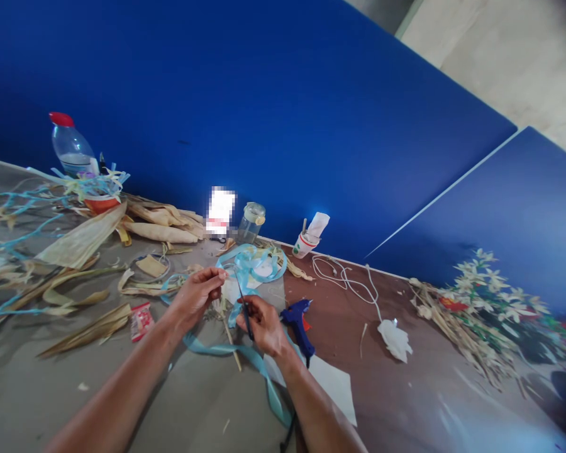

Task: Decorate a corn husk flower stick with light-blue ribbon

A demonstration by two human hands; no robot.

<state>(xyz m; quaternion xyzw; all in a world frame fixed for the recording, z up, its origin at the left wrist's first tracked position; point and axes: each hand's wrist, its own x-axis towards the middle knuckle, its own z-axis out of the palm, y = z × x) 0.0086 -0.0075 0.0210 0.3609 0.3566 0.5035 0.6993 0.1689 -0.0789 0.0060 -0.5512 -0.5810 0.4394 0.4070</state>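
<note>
My right hand (263,324) is closed around the dark handles of a pair of scissors (243,299), whose blades point up and away from me. My left hand (199,294) is closed in a pinch just left of the blades; what its fingertips hold is too small to make out. Light-blue ribbon (245,258) lies in loops behind both hands, and a long strand runs under my right wrist toward me. A thin stick (232,346) points down between the hands. Just right of my right hand lies a blue glue gun (300,327).
Dried corn husks (165,220) and a red-capped bottle (73,148) are at left, near a red candy wrapper (142,321). A glass jar (251,222), a paper cup (305,244) and a white cable (349,280) line the blue partition (264,113). White flowers (490,283) lie right.
</note>
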